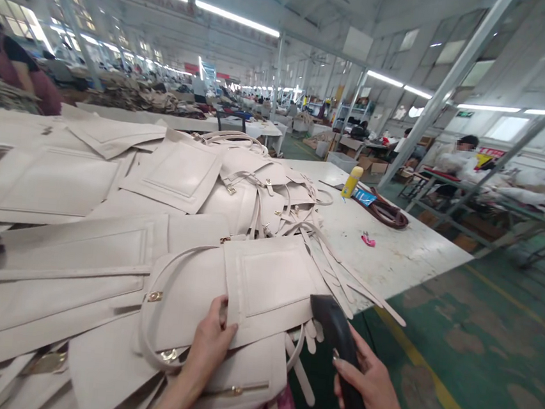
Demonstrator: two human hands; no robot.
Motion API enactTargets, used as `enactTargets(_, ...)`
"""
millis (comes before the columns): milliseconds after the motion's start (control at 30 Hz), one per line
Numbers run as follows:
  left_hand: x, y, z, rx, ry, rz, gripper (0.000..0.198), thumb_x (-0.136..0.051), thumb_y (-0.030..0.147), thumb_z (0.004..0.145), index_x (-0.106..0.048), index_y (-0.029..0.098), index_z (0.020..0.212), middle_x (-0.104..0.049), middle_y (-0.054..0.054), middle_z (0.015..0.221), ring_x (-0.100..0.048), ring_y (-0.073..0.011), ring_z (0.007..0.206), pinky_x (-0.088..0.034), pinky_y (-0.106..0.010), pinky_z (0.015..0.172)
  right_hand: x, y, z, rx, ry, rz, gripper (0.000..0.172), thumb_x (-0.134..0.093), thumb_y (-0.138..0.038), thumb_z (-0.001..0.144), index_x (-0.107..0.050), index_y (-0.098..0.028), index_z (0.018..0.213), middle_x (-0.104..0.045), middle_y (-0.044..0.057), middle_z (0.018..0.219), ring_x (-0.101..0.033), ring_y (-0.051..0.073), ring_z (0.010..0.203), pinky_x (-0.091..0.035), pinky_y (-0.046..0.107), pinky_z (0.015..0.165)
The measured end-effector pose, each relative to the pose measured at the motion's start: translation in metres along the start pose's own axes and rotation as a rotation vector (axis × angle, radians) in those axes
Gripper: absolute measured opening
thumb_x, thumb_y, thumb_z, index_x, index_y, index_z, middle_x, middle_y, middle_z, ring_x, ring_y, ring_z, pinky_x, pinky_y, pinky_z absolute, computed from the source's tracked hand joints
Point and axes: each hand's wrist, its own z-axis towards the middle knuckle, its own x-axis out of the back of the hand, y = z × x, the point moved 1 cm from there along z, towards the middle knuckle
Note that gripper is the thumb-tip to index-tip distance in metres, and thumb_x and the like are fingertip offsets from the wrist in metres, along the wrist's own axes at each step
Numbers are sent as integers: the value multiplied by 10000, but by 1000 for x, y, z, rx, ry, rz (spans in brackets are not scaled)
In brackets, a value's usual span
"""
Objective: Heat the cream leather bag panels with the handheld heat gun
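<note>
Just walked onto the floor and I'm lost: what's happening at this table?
A person stands at a white table piled with cream bag panels. Their left hand presses on the nearest cream bag piece, thumb on its edge. Their right hand grips a dark handheld tool, its tip next to that piece. A yellow bottle stands farther back.

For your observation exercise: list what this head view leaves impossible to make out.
- Dark curved handheld tool in the right hand: lower end cut off by the bottom edge.
- Cream leather bag panel under the left hand: underside hidden.
- Yellow bottle: label too small.
</note>
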Motion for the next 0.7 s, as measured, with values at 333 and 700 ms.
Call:
enactTargets(333, -7, -6, -4, -56, -40, -14, 653, -474, 252, 705, -286, 136, 1319, -625, -35, 846, -582, -208, 819, -419, -312, 786, 22, 36, 27, 0, 6, 187, 844, -723, -422, 591, -302, -192, 1285, -611, -1, 671, -527, 143, 369, -421, 244, 290)
enactTargets(700, -10, -5, -2, -8, -28, -146, 669, -516, 241, 654, -360, 134, 1296, -654, -44, 826, -604, -212, 763, -465, -318, 738, 30, 6, 27, 28, -5, 169, 810, -703, -395, 661, -257, -214, 1313, -623, 5, 650, -534, 153, 396, -435, 250, 326)
